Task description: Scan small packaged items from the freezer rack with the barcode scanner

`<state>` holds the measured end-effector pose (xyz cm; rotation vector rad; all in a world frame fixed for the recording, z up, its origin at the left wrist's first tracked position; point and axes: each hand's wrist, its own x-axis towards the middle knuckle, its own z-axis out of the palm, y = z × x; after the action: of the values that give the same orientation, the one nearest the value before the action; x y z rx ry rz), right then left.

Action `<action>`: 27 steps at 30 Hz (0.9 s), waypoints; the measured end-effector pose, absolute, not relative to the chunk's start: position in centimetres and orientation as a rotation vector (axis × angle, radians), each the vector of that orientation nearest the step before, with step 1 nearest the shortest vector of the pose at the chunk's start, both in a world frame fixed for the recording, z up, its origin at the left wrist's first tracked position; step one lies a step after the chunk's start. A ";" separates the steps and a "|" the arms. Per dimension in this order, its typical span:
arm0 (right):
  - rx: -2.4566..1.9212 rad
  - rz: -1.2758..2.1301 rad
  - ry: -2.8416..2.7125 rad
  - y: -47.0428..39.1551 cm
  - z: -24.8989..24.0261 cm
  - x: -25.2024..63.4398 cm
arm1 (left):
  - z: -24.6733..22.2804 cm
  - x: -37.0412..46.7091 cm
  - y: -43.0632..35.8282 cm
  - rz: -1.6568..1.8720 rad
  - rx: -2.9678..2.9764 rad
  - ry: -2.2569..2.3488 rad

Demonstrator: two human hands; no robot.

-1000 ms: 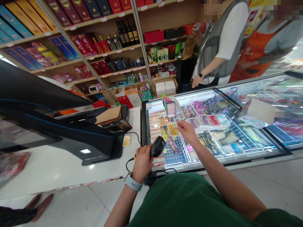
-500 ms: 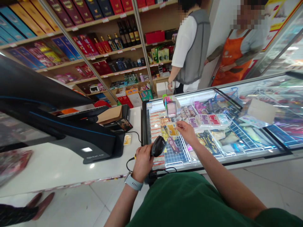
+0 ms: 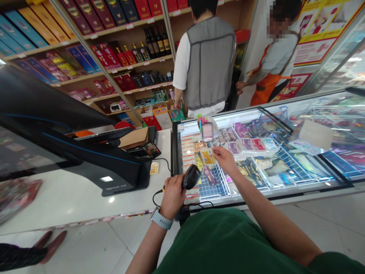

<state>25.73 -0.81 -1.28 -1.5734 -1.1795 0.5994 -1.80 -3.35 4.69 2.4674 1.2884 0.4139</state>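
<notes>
My left hand (image 3: 173,192) is wrapped round a black handheld barcode scanner (image 3: 191,177), whose head points right over the glass-topped freezer (image 3: 174,152). A cable runs from it down to the counter edge. Between thumb and fingers, my right hand (image 3: 225,158) pinches the edge of a small yellow and white packet (image 3: 208,156), just in front of the scanner. Beyond the packet, a phone (image 3: 207,132) with a blurred screen lies on the freezer top beside a colourful item (image 3: 200,120). Packs in white, purple and red (image 3: 251,145) lie to the right of my right hand.
A dark monitor stand (image 3: 122,173) rises from the white counter (image 3: 85,205), with a small yellow packet (image 3: 154,168) beside it. An open carton (image 3: 312,137) sits on the freezer's right side. Two people stand behind the freezer, before stocked shelves (image 3: 125,26). Another person's shoes show at lower left.
The person in the grey vest has moved left and turned their back. The person in the orange apron has shifted left and turned. Both my hands, the scanner and the packet have barely moved.
</notes>
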 end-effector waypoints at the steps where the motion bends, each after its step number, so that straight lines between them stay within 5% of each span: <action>1: -1.576 0.598 -1.182 -0.8 -1.3 25.7 | 4.7 -1.8 -3.4 0.419 2.467 1.287; 27: -1.555 0.569 -1.188 -1.0 -1.1 25.3 | 4.7 -1.7 -3.4 0.284 2.473 1.307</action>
<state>25.33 -1.01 -1.08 -1.5553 -1.1882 0.5695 -1.71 -3.38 4.70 2.4731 1.3074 0.2835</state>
